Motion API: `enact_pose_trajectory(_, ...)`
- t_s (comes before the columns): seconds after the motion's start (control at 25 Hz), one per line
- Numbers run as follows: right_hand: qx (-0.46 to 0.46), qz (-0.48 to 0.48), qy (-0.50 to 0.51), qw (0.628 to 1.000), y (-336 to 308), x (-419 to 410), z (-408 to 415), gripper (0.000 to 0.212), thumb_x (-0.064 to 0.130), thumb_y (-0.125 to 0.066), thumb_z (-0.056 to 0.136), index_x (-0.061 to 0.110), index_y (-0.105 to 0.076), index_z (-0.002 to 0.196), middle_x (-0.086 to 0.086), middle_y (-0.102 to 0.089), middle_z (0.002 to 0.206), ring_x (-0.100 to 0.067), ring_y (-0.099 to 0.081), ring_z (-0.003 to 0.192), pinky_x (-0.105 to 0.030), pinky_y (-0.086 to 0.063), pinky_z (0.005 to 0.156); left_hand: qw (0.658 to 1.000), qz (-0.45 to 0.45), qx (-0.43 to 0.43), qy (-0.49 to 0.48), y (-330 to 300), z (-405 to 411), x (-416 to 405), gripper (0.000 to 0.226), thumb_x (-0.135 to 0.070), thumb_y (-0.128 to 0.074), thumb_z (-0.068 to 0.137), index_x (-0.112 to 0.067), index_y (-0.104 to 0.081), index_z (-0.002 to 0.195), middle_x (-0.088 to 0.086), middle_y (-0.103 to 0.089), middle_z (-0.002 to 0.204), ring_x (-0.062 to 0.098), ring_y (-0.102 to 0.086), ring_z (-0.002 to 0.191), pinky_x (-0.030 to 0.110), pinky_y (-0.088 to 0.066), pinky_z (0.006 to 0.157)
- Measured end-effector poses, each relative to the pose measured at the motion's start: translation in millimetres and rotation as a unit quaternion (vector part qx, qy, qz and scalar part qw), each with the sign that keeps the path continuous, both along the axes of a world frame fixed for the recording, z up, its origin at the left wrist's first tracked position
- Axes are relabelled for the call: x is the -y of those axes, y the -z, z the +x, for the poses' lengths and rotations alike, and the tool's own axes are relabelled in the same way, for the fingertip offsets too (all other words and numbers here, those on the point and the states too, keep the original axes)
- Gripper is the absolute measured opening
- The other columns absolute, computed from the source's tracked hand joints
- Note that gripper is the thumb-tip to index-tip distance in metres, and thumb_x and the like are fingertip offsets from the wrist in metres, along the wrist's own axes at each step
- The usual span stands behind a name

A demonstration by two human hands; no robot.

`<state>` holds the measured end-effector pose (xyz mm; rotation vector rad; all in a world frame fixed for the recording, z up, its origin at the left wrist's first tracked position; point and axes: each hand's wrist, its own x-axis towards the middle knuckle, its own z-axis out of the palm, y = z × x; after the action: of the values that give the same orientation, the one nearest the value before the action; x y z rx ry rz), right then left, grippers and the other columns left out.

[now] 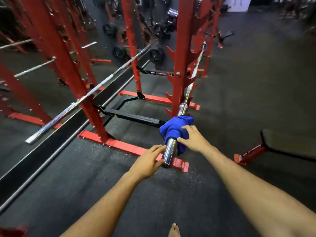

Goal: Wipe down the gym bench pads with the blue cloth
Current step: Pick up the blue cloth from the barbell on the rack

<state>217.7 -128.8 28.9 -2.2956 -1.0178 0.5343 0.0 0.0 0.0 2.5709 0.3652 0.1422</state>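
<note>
Head view: blue cloth point(174, 130) draped over barbell sleeve point(170, 151), right hand point(194, 140) nearer, fingers loosely on it; left hand point(147, 162) relaxed, touching the sleeve.

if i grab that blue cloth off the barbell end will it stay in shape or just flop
Probably flop: the blue cloth already sags in soft folds over the barbell sleeve, one edge hanging below it. It looks light, likely liftable with the right hand touching it. The chrome sleeve looks smooth, so the cloth may slide off easily.
</note>
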Motion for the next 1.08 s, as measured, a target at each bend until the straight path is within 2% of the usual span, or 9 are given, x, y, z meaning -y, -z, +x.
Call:
enact_pose_trajectory(0.24, -0.078, 0.011, 0.068, 0.995, 31, -60, 25, 0.087, 0.036, -0.07, 0.088, 0.025, -0.018, 0.157, -0.009, -0.01, 0.162, -0.03, -0.033, 0.143, -0.034, -0.03, 0.112, 0.997, -0.021, -0.024, 0.076, 31, 36, -37, 0.053, -0.049, -0.052, 0.101, -0.023, -0.054, 0.148, -0.007, -0.046, 0.154, 0.008, -0.047, 0.138, 0.028, -0.039, 0.114)
enact_pose_trajectory(0.36, -0.093, 0.027, 0.103, 0.99, 41, -70, 24, 0.075, 0.03, -0.067, 0.092, 0.024, -0.026, 0.155, -0.009, -0.024, 0.155, -0.029, -0.045, 0.133, -0.034, -0.035, 0.107, 0.996, -0.041, -0.006, 0.084, 45, 43, -48, 0.052, -0.052, -0.054, 0.1, -0.024, -0.059, 0.144, -0.012, -0.048, 0.151, 0.001, -0.048, 0.135, 0.014, -0.035, 0.113)
enact_pose_trajectory(0.48, -0.062, 0.04, 0.139, 0.988, 42, -70, 23, 0.048, 0.027, -0.064, 0.094, 0.026, -0.044, 0.137, -0.006, -0.044, 0.139, -0.028, -0.052, 0.121, -0.038, -0.043, 0.099, 0.993, -0.062, 0.018, 0.103, 53, 46, -58, 0.05, -0.05, -0.061, 0.098, -0.024, -0.063, 0.141, -0.013, -0.052, 0.146, -0.001, -0.05, 0.132, 0.006, -0.03, 0.109)
enact_pose_trajectory(0.6, -0.038, -0.008, 0.144, 0.989, 31, -53, 22, 0.023, 0.026, -0.061, 0.093, 0.035, -0.05, 0.112, -0.001, -0.063, 0.117, -0.028, -0.06, 0.107, -0.043, -0.05, 0.091, 0.986, -0.072, 0.013, 0.151, 51, 50, -70, 0.051, -0.048, -0.063, 0.098, -0.027, -0.059, 0.144, -0.015, -0.049, 0.148, -0.002, -0.046, 0.134, 0.01, -0.033, 0.111)
enact_pose_trajectory(0.68, -0.02, -0.055, 0.168, 0.984, 18, -33, 17, 0.018, 0.029, -0.058, 0.093, 0.037, -0.05, 0.107, 0.003, -0.066, 0.109, -0.028, -0.06, 0.102, -0.044, -0.05, 0.089, 0.976, -0.065, -0.008, 0.209, 43, 55, -84, 0.05, -0.048, -0.061, 0.098, -0.029, -0.057, 0.145, -0.016, -0.049, 0.148, 0.0, -0.048, 0.134, 0.014, -0.036, 0.11)
enact_pose_trajectory(0.8, 0.023, -0.035, 0.238, 0.97, -18, 2, -1, 0.02, 0.03, -0.061, 0.092, 0.036, -0.056, 0.11, 0.011, -0.067, 0.105, -0.02, -0.06, 0.104, -0.041, -0.049, 0.092, 0.962, -0.048, 0.036, 0.266, 14, 78, -103, 0.044, -0.048, -0.057, 0.096, -0.031, -0.062, 0.136, -0.014, -0.063, 0.124, 0.008, -0.065, 0.106, 0.035, -0.055, 0.092)
enact_pose_trajectory(0.84, 0.036, -0.015, 0.265, 0.963, -34, 14, -11, 0.021, 0.03, -0.063, 0.091, 0.035, -0.058, 0.11, 0.013, -0.068, 0.105, -0.016, -0.061, 0.102, -0.037, -0.049, 0.091, 0.959, -0.053, 0.075, 0.27, 2, 89, -101, 0.047, -0.051, -0.056, 0.094, -0.034, -0.058, 0.138, -0.016, -0.061, 0.123, 0.008, -0.065, 0.102, 0.035, -0.057, 0.087)
enact_pose_trajectory(0.92, 0.054, 0.016, 0.308, 0.95, -62, 37, -33, 0.02, 0.031, -0.066, 0.089, 0.036, -0.061, 0.108, 0.018, -0.069, 0.1, -0.009, -0.062, 0.095, -0.031, -0.049, 0.088, 0.946, -0.067, 0.139, 0.286, -20, 109, -84, 0.067, -0.059, -0.06, 0.089, -0.037, -0.041, 0.149, -0.016, -0.052, 0.137, 0.008, -0.06, 0.115, 0.031, -0.055, 0.092)
enact_pose_trajectory(1.08, 0.095, 0.054, 0.4, 0.91, -104, 89, -96, 0.016, 0.043, -0.065, 0.089, 0.038, -0.06, 0.103, 0.019, -0.068, 0.092, -0.007, -0.062, 0.093, -0.03, -0.048, 0.083, 0.913, -0.115, 0.147, 0.363, -56, 128, -2, 0.108, -0.057, -0.082, 0.072, -0.042, -0.016, 0.156, -0.006, -0.033, 0.156, 0.016, -0.044, 0.134, 0.032, -0.045, 0.103)
